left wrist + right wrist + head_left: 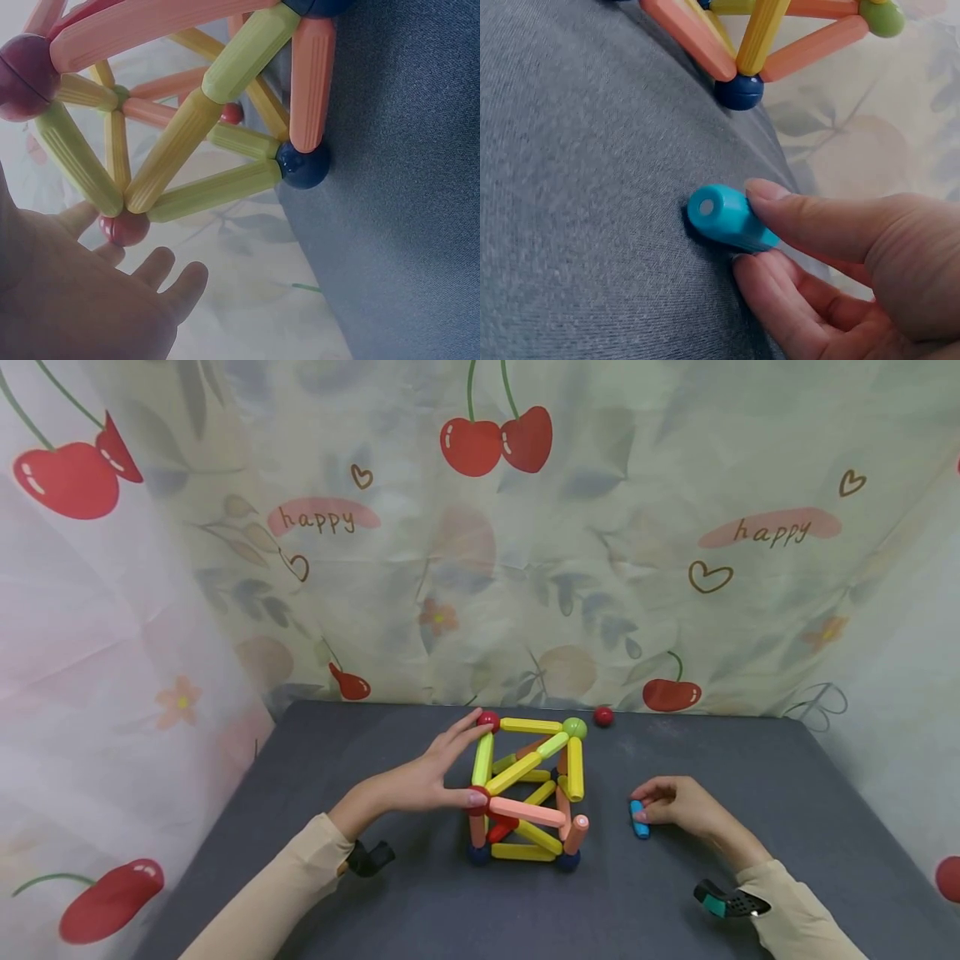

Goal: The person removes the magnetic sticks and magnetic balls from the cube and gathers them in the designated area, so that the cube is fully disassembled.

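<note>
On the dark table stands a boxy frame of magnetic building rods and balls (pixel 525 812), with yellow, green, pink and red rods. My left hand (pixel 412 781) spans its left side, thumb on the front red ball (pixel 477 799) and fingertips at the rear red ball (pixel 488 720). In the left wrist view the fingers of that hand (pixel 97 292) look mostly straight around the rear ball. To the right of the frame, my right hand (pixel 678 810) pinches a blue magnetic rod (pixel 727 216) between thumb and fingers. The rod lies at the cloth surface.
A loose red ball (pixel 603 717) sits near the table's back edge, right of the green corner ball (pixel 574 728). A pink rod (pixel 576 835) sticks up from the frame's front right dark blue ball (pixel 568 861). A patterned curtain (pixel 525 568) hangs behind the table (pixel 420 902).
</note>
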Motion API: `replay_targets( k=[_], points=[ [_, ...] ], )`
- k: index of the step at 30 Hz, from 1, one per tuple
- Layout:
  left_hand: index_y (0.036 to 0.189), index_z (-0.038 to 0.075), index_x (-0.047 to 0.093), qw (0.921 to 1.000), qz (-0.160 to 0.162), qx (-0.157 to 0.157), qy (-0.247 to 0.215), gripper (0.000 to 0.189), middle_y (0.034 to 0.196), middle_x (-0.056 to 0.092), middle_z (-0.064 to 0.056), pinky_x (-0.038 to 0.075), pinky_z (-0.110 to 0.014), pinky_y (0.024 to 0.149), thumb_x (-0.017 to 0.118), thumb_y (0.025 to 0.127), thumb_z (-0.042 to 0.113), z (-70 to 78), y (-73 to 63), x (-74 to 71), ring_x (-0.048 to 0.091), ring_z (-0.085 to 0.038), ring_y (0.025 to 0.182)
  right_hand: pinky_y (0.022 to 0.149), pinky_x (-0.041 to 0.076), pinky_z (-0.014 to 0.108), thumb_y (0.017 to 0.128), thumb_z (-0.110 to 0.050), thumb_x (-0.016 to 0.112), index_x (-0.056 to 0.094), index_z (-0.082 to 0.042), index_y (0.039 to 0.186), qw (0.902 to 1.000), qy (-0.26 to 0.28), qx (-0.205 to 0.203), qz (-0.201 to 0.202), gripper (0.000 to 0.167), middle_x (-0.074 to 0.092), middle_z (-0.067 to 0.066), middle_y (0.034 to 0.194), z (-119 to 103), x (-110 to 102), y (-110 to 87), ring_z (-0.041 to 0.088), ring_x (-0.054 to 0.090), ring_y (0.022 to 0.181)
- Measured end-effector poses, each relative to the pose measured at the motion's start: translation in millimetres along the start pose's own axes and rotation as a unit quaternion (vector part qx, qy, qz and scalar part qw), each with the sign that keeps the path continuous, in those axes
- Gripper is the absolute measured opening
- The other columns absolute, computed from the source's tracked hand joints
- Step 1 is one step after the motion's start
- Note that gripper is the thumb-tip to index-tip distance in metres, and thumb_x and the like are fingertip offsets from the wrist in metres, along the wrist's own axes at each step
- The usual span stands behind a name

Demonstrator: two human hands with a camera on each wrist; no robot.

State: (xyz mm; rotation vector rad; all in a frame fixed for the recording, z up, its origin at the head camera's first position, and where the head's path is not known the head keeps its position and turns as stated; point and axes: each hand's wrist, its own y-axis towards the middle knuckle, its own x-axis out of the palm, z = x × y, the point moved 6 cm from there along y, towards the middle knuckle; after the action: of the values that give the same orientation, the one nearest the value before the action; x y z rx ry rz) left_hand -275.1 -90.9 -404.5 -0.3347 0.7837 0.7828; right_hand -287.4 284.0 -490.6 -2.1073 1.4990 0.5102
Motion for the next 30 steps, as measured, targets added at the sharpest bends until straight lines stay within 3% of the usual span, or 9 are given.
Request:
replay_targets(
  k=[8, 15, 22, 30],
  points=[
    [0.159, 0.037, 0.008, 1.0000, -0.001, -0.001, 0.002, 0.098, 0.164, -0.016, 0.019, 0.022, -0.070, 0.115, 0.059, 0.083, 0.072, 0.3, 0.8, 0.3, -0.003, -0.028, 0.156, 0.069, 0.054, 0.023, 0.082, -0.025, 0.082, 0.070, 0.000, 0.108, 0.9999, 0.000, -0.015, 0.000, 0.038, 0.068, 0.008, 0.090, 0, 3, 0.3, 0.008, 0.061, 0.076],
    [0.159, 0.037, 0.008, 1.0000, -0.002, -0.002, 0.001, 0.098, 0.165, -0.016, 0.017, 0.021, -0.071, 0.114, 0.060, 0.083, 0.072, 0.3, 0.8, 0.0, -0.003, -0.029, 0.156, 0.069, 0.053, 0.023, 0.083, -0.023, 0.081, 0.070, 0.001, 0.106, 0.9989, -0.004, -0.040, -0.024, 0.035, 0.068, 0.009, 0.089, -5, 4, 1.4, 0.007, 0.062, 0.074],
    [0.159, 0.035, 0.009, 1.0000, -0.003, 0.003, -0.001, 0.098, 0.167, -0.014, 0.010, 0.021, -0.071, 0.114, 0.059, 0.083, 0.072, 3.0, 0.3, -0.8, -0.002, -0.030, 0.156, 0.069, 0.055, 0.023, 0.084, -0.022, 0.080, 0.068, 0.003, 0.107, 0.9988, 0.003, -0.034, -0.035, 0.036, 0.068, 0.009, 0.089, -6, 3, 4.5, 0.008, 0.063, 0.074],
    [0.159, 0.035, 0.008, 1.0000, -0.002, 0.004, 0.002, 0.098, 0.166, -0.016, 0.015, 0.020, -0.071, 0.115, 0.058, 0.084, 0.073, 2.1, -0.4, -0.4, -0.003, -0.030, 0.156, 0.070, 0.058, 0.026, 0.086, -0.026, 0.078, 0.067, 0.001, 0.112, 0.9992, -0.020, -0.022, 0.028, 0.040, 0.068, 0.008, 0.091, -23, -5, 12.7, 0.014, 0.066, 0.076]
  ],
)
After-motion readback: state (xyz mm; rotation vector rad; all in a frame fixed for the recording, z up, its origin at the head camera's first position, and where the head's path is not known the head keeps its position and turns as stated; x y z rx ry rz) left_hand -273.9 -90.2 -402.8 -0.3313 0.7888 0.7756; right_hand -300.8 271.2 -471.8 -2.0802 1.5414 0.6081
